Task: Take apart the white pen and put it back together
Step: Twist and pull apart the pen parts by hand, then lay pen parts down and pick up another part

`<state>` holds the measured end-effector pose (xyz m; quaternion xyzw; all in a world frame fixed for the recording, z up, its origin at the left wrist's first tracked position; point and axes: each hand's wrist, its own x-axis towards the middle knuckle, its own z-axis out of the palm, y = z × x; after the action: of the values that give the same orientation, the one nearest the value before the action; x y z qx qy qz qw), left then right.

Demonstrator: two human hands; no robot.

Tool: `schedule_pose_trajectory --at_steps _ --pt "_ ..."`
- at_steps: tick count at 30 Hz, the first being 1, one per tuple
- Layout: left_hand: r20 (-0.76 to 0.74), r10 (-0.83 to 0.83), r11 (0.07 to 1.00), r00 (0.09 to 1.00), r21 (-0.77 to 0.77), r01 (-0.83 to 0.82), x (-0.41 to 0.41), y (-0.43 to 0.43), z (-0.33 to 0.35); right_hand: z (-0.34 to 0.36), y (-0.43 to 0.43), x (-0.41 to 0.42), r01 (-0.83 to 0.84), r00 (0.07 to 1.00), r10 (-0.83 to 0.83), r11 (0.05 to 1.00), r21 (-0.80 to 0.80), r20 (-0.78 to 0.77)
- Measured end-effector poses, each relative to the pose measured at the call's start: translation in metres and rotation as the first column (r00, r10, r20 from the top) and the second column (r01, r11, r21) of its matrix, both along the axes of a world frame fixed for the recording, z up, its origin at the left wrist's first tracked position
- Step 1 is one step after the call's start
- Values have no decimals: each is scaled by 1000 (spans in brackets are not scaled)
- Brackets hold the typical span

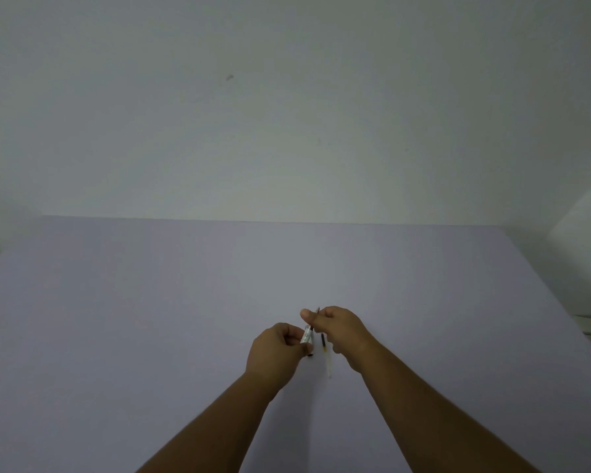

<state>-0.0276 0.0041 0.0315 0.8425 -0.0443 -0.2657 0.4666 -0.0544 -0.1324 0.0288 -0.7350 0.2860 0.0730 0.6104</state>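
Holding: left hand (278,349) pinches the white pen barrel (307,335) betw thumb and fingers; barrel tilted, dark end pointing down toward the person.
Right hand (338,327): fingers curled, thumb up; closed on the refill (323,343), a thin rod w/ a dark band and a pale, near-clear lower length hanging below the fist. A dark tip pokes out above the fist, by the thumb; can't tell if that's the refill's point or a separate bit.
Pen location: both parts in the air over the table (116,336), just beside each other, not joined. Barrel left, refill right.
Step (judgement): pen is apart, refill is out of the barrel. Can't tell from this moment whether that's the end of disassembly or the start of putting it back.
Next move needs (judgement): if reassembling, line refill up w/ barrel's open end along one axis, feed it in straight, then close up whatever end piece there is. Small parts, so alignment matters more than force.
Pose: both forearms reach in from the bottom edge, converging; hands close, about level, right a bit farther forward. Wrists off the table as far as I can see.
Surroundings: plain lilac tabletop, nothing else visible on it; pale wall (287,114) behind.
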Motion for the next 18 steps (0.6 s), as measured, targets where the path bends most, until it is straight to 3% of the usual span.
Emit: schedule_pose_trajectory --at_steps 3,11,18 --pt "22 -8 1000 1000 16 7 3 -1 -2 1 -2 -3 -43 998 40 997 67 43" --pt "52 44 998 998 33 -46 5 -4 -11 -5 1 11 -6 1000 6 1000 -23 -12" --pt "-53 117 993 992 -2 -117 14 3 -21 -15 -6 19 36 998 -37 999 -21 -59"
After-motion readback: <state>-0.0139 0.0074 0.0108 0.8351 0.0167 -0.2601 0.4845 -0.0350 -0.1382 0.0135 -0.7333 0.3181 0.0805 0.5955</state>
